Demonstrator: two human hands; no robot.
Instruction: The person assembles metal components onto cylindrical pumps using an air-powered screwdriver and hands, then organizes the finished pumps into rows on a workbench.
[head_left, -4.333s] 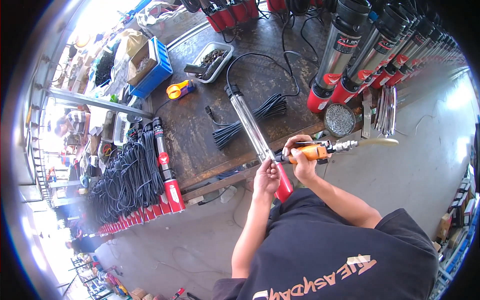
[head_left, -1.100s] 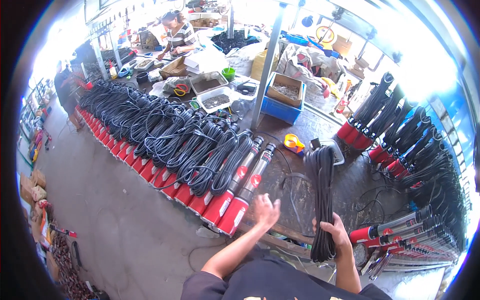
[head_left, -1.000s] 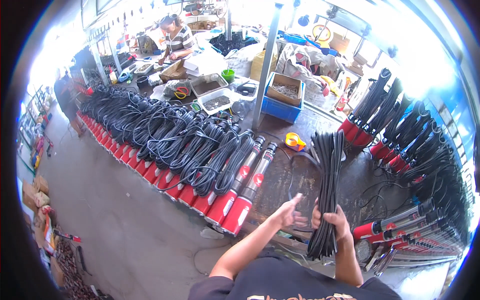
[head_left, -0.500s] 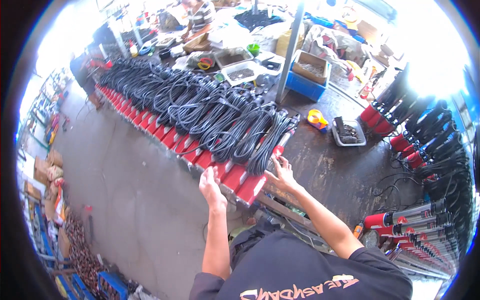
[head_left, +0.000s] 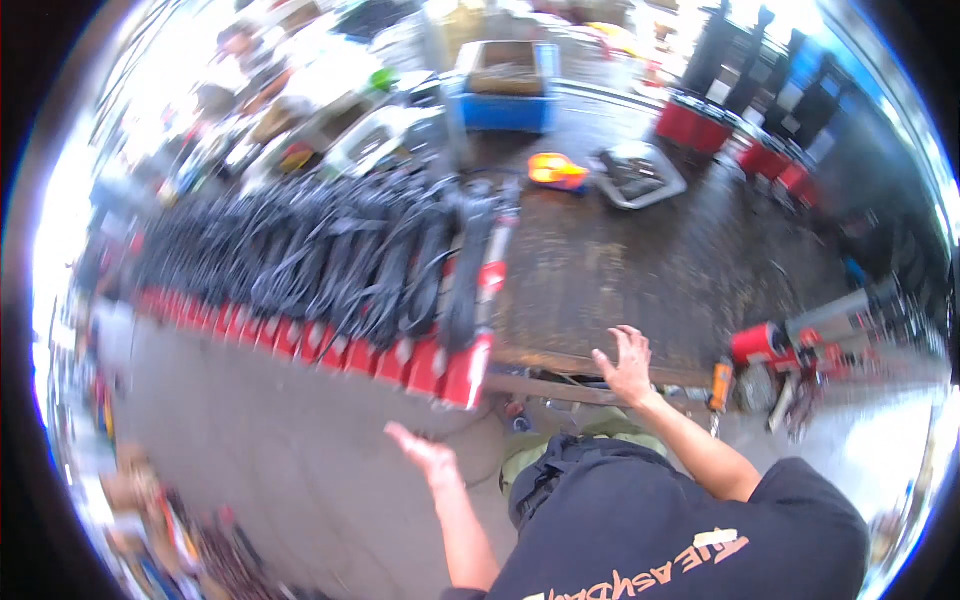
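My left hand [head_left: 428,455] is over the floor, just below the near end of a long row of red-ended tools. Its fingers are apart and it holds nothing. Near the front edge of the dark worktable [head_left: 600,270], my right hand [head_left: 628,372] hangs with spread fingers, also holding nothing. The row's nearest red tool end [head_left: 465,372] lies between my hands, a little farther off. Bundles of black cable [head_left: 375,265] lie along the row, which stretches to the left. Motion blur hides their finer detail.
An orange tape dispenser [head_left: 557,172] and a white tray [head_left: 655,190] of dark parts sit on the worktable. Behind them stands a blue box [head_left: 505,110]. More red-based tools [head_left: 690,125] line the right side, with red and silver ones [head_left: 760,343] nearer. Another person [head_left: 262,80] is at far left.
Both hands have come away from the row's near end: the left toward me, the right across to the right. The view has swung right, so the row appears farther left.
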